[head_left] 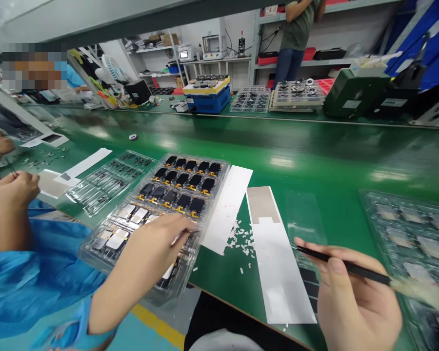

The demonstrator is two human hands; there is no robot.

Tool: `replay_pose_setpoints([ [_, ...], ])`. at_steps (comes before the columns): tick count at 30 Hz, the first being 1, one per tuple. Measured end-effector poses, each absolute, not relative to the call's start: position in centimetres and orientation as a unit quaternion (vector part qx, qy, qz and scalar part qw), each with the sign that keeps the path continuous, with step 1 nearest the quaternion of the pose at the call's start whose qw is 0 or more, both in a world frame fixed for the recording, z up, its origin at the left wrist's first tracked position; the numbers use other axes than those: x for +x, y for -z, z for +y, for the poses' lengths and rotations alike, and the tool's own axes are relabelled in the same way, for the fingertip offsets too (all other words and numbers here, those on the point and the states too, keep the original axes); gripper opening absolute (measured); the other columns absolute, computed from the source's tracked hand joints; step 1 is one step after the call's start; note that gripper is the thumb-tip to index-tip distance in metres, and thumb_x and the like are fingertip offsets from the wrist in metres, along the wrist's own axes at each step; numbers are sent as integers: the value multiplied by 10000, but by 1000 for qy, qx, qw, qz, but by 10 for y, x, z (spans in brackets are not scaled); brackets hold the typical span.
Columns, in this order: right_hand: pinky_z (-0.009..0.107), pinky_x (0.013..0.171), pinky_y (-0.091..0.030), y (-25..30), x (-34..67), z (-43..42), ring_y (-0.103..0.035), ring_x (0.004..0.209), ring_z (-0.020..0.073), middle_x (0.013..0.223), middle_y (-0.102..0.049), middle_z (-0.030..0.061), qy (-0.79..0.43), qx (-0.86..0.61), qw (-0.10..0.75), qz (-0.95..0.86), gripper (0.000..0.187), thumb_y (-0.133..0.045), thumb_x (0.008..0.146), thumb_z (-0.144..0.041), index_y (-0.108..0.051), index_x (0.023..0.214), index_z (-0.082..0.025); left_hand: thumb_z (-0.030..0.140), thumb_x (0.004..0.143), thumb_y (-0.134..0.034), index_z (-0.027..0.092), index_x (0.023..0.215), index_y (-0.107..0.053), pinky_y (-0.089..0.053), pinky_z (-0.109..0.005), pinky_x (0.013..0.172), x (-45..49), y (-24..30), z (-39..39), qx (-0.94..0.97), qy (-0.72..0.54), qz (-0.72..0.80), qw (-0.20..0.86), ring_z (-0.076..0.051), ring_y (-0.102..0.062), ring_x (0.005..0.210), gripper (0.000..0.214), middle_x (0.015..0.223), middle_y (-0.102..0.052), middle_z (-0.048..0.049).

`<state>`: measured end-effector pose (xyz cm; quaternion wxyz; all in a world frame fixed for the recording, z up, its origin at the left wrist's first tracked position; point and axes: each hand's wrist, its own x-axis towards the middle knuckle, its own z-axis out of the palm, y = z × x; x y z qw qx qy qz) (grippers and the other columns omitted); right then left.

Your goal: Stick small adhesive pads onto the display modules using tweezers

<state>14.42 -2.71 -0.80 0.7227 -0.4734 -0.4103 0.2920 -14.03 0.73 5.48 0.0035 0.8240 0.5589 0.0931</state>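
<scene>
We hold a slim black tool point(310, 251) in our right hand point(354, 292), thumb and fingers closed round it, well to the right of the tray point(91, 251); its tip is by a white strip point(285, 278). Our left hand point(155, 239) is over the tray, fingertips close together near its right rim; we cannot tell what they pinch. The tray, black parts point(185, 201) in its far rows, lies partly past the table point(223, 279) edge. White bits point(246, 243) lie right of it. Beyond it, far right, we see white labels point(351, 104) on boxes point(346, 90), too small to read.
</scene>
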Motion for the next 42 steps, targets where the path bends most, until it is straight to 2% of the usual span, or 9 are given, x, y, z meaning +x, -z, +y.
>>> replay_pose_setpoints([
  [4, 297, 787, -510, 4, 159, -21, -624, 919, 182, 970, -641, 47, -372, -452, 619, -524, 150, -555, 1015, -277, -690, 970, -230, -30, 882, -584, 256, 865, -723, -427, -462, 1032, -109, -49, -10, 845, -341, 411, 13, -286, -513, 1289, 318, 1317, -553, -60],
  [8, 255, 633, -423, -7, 153, -18, -519, 756, 153, 829, -555, 7, -500, -417, 459, -604, 85, -643, 945, -317, -692, 955, -248, -15, 851, -679, 293, 863, -746, -348, -442, 1106, -74, -33, -19, 836, -425, 334, 99, -279, -371, 1374, 316, 1423, -447, -2],
  [10, 242, 566, -348, -12, 147, -18, -414, 631, 119, 725, -463, -30, -558, -415, 418, -584, 126, -692, 888, -315, -641, 830, -216, 11, 878, -664, 322, 884, -749, -316, -438, 1135, -62, -22, -20, 826, -441, 318, 147, -273, -328, 1407, 322, 1455, -432, 28],
  [14, 236, 512, -260, -15, 142, -17, -323, 564, 95, 664, -405, -52, -520, -452, 450, -568, 218, -685, 864, -291, -572, 705, -194, 184, 1021, -485, 353, 1281, -573, -478, -428, 1022, -41, -3, -19, 652, -521, 332, 440, -266, -508, 1315, 323, 1431, -514, -53],
  [17, 225, 511, -284, -11, 141, -15, -374, 561, 94, 647, -433, -50, -417, -480, 473, -610, 158, -671, 862, -226, -611, 720, -192, 389, 1028, -509, 303, 1247, -533, -541, -377, 899, -25, 5, -15, 502, -502, 327, 624, -260, -628, 1148, 236, 1321, -623, -88],
  [21, 214, 495, -332, -4, 140, -16, -454, 567, 100, 670, -455, -39, -265, -504, 468, -676, 68, -637, 883, -167, -661, 822, -185, 344, 1026, -547, 227, 946, -549, -497, -302, 918, -12, 13, -5, 501, -483, 370, 615, -177, -637, 1000, 142, 1076, -681, -41],
  [26, 217, 556, -443, -4, 144, -17, -581, 639, 111, 777, -581, 17, -59, -479, 458, -747, 84, -626, 942, -106, -672, 1002, -141, 381, 1053, -483, 235, 982, -475, -438, -222, 606, -12, 24, -1, 513, -446, 386, 624, -111, -527, 645, 163, 755, -552, 44],
  [31, 260, 580, -494, -5, 147, -13, -649, 673, 146, 840, -670, 66, 55, -448, 386, -805, 151, -536, 1000, -102, -675, 1056, -116, 378, 1056, -468, 231, 1016, -478, -412, -227, 601, -14, 28, -5, 508, -439, 367, 644, -122, -535, 689, 153, 787, -554, 26],
  [42, 293, 557, -503, -1, 140, -10, -633, 626, 155, 825, -686, 65, 82, -466, 320, -821, 206, -439, 1037, -118, -644, 1019, -123, 329, 1044, -480, 227, 1010, -550, -398, -230, 577, -17, 24, -2, 574, -418, 419, 566, -105, -443, 575, 127, 775, -529, 28],
])
